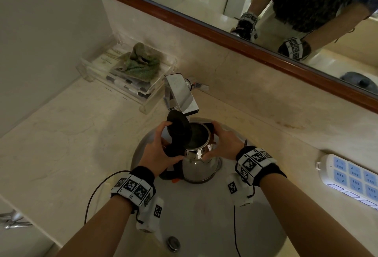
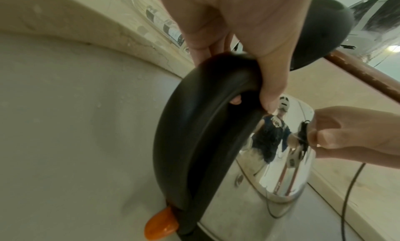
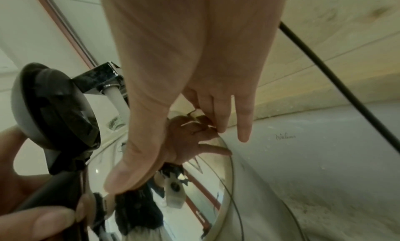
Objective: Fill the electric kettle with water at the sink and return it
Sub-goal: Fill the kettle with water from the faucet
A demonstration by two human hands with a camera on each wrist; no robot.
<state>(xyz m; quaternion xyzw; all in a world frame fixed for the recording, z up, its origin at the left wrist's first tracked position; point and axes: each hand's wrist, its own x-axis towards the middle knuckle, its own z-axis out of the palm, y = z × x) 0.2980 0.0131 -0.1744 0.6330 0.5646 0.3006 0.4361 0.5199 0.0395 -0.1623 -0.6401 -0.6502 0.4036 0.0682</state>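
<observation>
The steel electric kettle (image 1: 199, 164) stands in the white sink (image 1: 204, 215) under the chrome faucet (image 1: 180, 95), its black lid (image 1: 179, 132) hinged up. My left hand (image 1: 161, 154) grips the black handle (image 2: 194, 124), fingers wrapped round its top, with an orange switch (image 2: 161, 226) at the handle's foot. My right hand (image 1: 225, 142) clasps the kettle's upper body between thumb and fingers; the little finger (image 3: 243, 124) sticks out free. In the right wrist view a white stream of water (image 3: 118, 102) runs from the faucet (image 3: 97, 78) toward the kettle's mouth.
A clear tray holding a green cloth (image 1: 139, 62) sits on the counter at the back left. A white power strip (image 1: 351, 177) lies to the right of the sink. The wood-framed mirror (image 1: 245, 37) runs along the back wall. The drain plug (image 1: 173, 243) is near the front.
</observation>
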